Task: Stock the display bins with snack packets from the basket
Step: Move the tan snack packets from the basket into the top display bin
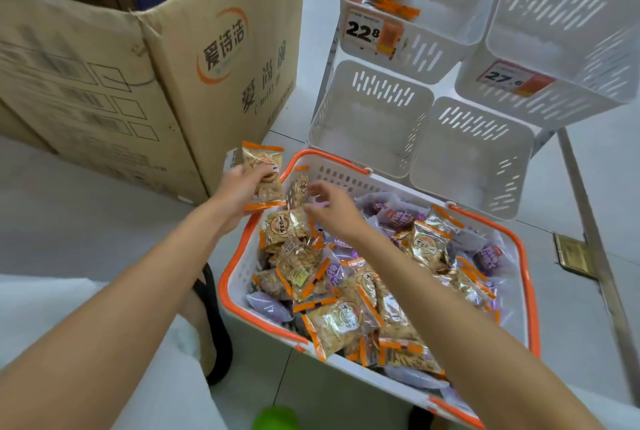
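Snack packets [346,318] — orange-edged and purple — fill the orange-rimmed basket [239,277] at lower centre, a few more gripped in the left hand [239,187] above its far-left corner, the right hand [334,209] loose-fingered and holding nothing beside it, white display bins [374,118] just beyond at upper right.

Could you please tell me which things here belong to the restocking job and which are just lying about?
Job: basket; snack packets in it; orange-trimmed packets gripped in the left hand; right hand reaching over the basket; white display bins, one partly stocked.
Lying about: cardboard box; black sandal; green object at the bottom edge; brass floor plate.
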Action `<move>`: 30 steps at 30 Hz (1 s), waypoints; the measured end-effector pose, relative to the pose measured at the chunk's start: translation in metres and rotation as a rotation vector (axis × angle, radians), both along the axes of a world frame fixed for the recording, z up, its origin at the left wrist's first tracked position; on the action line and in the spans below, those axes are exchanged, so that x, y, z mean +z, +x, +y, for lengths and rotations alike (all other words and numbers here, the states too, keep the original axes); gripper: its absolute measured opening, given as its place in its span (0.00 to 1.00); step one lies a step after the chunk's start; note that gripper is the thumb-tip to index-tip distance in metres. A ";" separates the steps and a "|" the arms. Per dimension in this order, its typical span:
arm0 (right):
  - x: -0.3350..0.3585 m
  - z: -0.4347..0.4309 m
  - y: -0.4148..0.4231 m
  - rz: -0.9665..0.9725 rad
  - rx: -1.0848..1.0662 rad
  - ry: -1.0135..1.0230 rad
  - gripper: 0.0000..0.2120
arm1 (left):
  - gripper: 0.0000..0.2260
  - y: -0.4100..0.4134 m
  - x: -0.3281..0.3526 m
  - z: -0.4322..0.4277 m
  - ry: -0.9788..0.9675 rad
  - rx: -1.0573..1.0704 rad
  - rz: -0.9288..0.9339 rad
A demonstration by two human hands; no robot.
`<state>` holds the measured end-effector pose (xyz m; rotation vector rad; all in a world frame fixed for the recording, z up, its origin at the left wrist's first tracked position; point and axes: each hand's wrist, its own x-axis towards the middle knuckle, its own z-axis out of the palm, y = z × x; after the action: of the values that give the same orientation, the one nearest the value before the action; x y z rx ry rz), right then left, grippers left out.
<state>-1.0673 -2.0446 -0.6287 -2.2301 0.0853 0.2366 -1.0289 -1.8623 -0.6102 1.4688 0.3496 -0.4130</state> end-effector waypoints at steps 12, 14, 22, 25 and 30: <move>0.017 -0.023 0.013 -0.106 -0.321 0.243 0.05 | 0.09 -0.007 -0.008 0.000 0.055 0.015 -0.067; 0.032 -0.019 0.011 -0.083 -0.288 0.373 0.04 | 0.17 -0.012 -0.002 -0.014 -0.199 -0.073 0.007; 0.012 0.011 -0.023 0.125 0.148 0.041 0.11 | 0.20 -0.006 -0.003 0.000 -0.077 0.090 -0.065; -0.017 0.020 -0.040 0.196 0.372 -0.357 0.17 | 0.19 -0.009 -0.008 0.008 -0.101 0.092 -0.054; -0.001 0.003 -0.035 0.086 0.086 0.017 0.07 | 0.16 -0.011 -0.011 0.010 -0.116 0.087 -0.045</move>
<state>-1.1020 -2.0421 -0.6295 -2.2093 0.0340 0.3786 -1.0396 -1.8524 -0.6209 1.3430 0.3465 -0.3249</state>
